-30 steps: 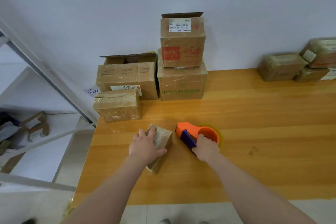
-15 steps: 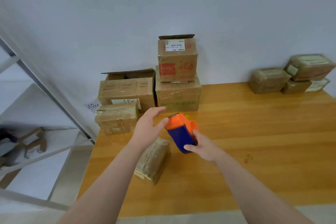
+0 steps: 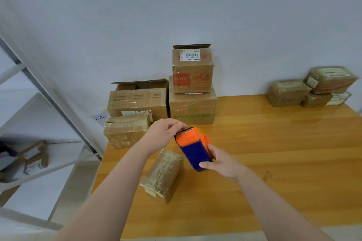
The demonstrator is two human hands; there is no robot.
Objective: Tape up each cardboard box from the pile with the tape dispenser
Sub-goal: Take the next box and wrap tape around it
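Observation:
My right hand (image 3: 221, 163) grips the orange and blue tape dispenser (image 3: 193, 146) and holds it tilted above the wooden table (image 3: 274, 152). At the dispenser's toothed top edge, the fingertips of my left hand (image 3: 163, 136) pinch, apparently on the tape end, which is too small to see. A small tape-wrapped cardboard box (image 3: 163, 175) lies on the table just below both hands, untouched. The pile of cardboard boxes (image 3: 193, 101) stands at the back left against the wall, two of them with open top flaps.
Three wrapped boxes (image 3: 311, 90) sit at the table's back right corner. A small wrapped box (image 3: 126, 130) lies at the table's left edge. A metal shelf rack (image 3: 39, 115) with small parcels stands to the left. The table's near edge runs just below my forearms.
My right hand lifted the dispenser off the table and tilted it up. My left hand left the small box and came up to the dispenser's top edge.

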